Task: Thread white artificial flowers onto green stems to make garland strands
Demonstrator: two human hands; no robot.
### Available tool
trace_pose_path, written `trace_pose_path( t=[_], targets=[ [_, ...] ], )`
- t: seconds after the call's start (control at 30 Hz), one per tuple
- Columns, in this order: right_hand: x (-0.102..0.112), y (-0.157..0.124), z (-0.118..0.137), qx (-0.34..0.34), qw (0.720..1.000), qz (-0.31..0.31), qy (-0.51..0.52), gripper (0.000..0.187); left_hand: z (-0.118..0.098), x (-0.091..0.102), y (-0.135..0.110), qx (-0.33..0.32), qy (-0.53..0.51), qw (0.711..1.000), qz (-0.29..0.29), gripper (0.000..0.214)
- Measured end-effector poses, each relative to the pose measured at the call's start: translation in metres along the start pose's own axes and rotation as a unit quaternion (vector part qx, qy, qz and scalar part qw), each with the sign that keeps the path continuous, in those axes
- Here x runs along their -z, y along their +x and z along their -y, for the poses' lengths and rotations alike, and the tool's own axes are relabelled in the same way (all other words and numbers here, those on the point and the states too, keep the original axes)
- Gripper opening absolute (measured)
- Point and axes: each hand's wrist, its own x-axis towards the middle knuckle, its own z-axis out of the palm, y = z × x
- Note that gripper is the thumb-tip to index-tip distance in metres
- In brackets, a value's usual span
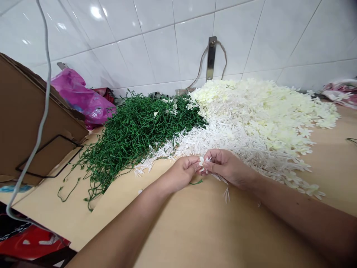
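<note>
My left hand [182,173] and my right hand [227,167] meet over the near side of the table, fingertips pinched together. Between them is a small white artificial flower [202,162], its petals showing above the fingers. A bit of green plastic stem [197,182] pokes out just below my left hand. Behind the hands spreads a heap of white plastic stamens [217,137], and pale yellow-white petals [267,108] are piled beyond it to the right. A tangled mound of green plastic stems [145,126] lies to the left. One loose white stamen piece [227,195] rests below my right hand.
A cardboard box [33,119] stands at the left, with a black wire frame [60,173] against it and a grey cable [44,111] hanging in front. A pink plastic bag [80,98] sits behind. The tiled wall [156,52] closes off the back of the table [212,230].
</note>
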Motion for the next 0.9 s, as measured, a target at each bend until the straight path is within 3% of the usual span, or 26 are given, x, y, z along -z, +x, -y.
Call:
trace_pose_path(
  t=[0.33,0.5,0.6,0.73,0.83,0.9],
  targets=[
    [0.001,0.008,-0.002,0.02,0.999,0.002,-0.039,0.035,0.0,0.003,0.003,0.019,-0.011,0.999,-0.029,0.033],
    [0.016,-0.001,0.026,0.069,0.98,-0.05,-0.181,0.027,-0.002,0.01,0.004,0.034,0.07,0.996,-0.046,0.029],
    [0.022,-0.015,0.049,0.095,0.927,-0.071,-0.356,0.018,-0.01,0.013,-0.002,0.047,0.134,0.989,-0.033,0.028],
    [0.016,-0.028,0.057,-0.008,0.812,-0.005,-0.583,0.019,-0.019,0.014,-0.009,0.053,0.249,0.966,0.042,0.029],
    [0.007,-0.029,0.048,-0.036,0.74,0.01,-0.671,0.014,-0.019,0.016,-0.012,0.046,0.303,0.95,0.064,0.027],
    [0.004,-0.027,0.043,-0.039,0.715,0.01,-0.698,0.007,-0.017,0.02,-0.013,0.059,0.333,0.94,0.044,0.022]
  ],
)
